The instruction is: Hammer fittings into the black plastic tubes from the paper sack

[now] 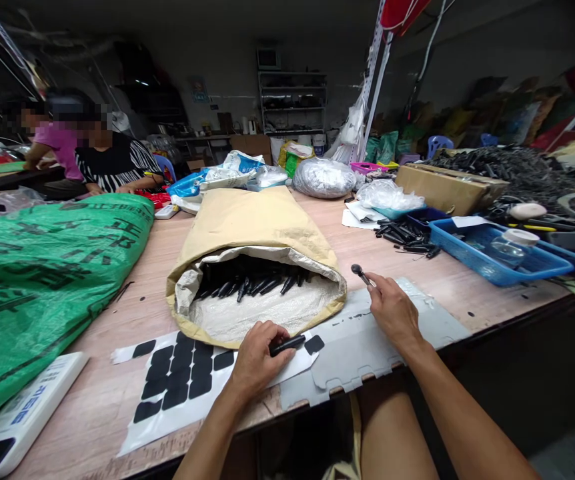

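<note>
My left hand (261,357) is closed around a short black tube (287,345), just above a white backing sheet (135,437) with rows of black rounded-square stickers (181,373). One black sticker (314,344) lies right beside the tube's end. Between thumb and fingers, my right hand (392,308) pinches a small tool with a dark rounded head (357,269) and a thin shaft; its exact kind is unclear. Beneath that hand lies a grey flat board (347,353). Beyond both hands, an open tan sack (262,220) faces me, with many black tubes (247,287) inside.
A green woven sack (52,280) and a white long device (32,407) occupy the left. To the right are a blue basket (497,257) with a jar, loose black parts (405,235) and a cardboard box (447,187). Two people (112,160) sit at the far left.
</note>
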Motion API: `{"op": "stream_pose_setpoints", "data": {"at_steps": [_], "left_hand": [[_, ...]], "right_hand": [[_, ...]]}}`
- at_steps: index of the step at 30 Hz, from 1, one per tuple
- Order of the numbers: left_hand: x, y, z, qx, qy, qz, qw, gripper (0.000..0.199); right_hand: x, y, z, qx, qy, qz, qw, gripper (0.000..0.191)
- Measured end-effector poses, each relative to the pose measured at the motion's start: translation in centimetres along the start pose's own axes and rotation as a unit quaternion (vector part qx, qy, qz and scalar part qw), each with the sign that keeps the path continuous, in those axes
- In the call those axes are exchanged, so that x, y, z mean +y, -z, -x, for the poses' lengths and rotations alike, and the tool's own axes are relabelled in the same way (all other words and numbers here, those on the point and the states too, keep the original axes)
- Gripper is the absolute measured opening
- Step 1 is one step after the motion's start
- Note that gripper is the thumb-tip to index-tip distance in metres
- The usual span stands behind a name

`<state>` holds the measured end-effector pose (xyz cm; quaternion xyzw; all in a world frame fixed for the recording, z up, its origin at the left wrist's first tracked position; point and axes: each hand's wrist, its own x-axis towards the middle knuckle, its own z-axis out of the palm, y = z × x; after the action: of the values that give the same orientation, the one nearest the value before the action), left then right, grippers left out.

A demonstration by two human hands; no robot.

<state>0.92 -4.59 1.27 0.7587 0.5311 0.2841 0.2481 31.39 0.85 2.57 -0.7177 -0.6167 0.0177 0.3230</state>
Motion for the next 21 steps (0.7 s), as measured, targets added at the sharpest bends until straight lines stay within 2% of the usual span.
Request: {"op": "stream_pose_setpoints", "data": {"at_steps": [2,3,5,7,10,16,21], "left_hand": [[0.1,0.0,0.0,0.000,0.000,0.008,1.000,0.009],[0.1,0.0,0.0,-0.001,0.001,0.010,1.000,0.009],[0.0,0.0,-0.1,-0.001,0.006,0.016,1.000,0.008],[-0.1,-0.1,-0.1,0.000,0.013,0.024,1.000,0.008],[-0.4,-0.2,-0.2,0.000,0.016,0.035,0.999,0.008],[-0.7,-0.3,-0.3,0.000,0.008,0.016,1.000,0.013],[-0.9,-0.5,-0.3,0.009,0.006,0.017,1.000,0.014]], "right_hand": [[-1.7,0.8,2.4,0.022,0.027,-0.120,0.992,0.037],[-2.6,1.0,3.8,0.014,0.041,-0.176,0.984,0.037],[-4.5,1.1,6.5,-0.039,0.085,-0.256,0.962,0.036],[-6.1,0.8,8.7,-0.085,0.125,-0.282,0.947,0.034],[-7.6,0.2,10.5,-0.110,0.164,-0.261,0.945,0.034],[-8.8,0.0,11.7,-0.103,0.219,-0.157,0.958,0.042],[-9.0,0.3,11.8,-0.125,0.219,-0.093,0.963,0.044]]}}
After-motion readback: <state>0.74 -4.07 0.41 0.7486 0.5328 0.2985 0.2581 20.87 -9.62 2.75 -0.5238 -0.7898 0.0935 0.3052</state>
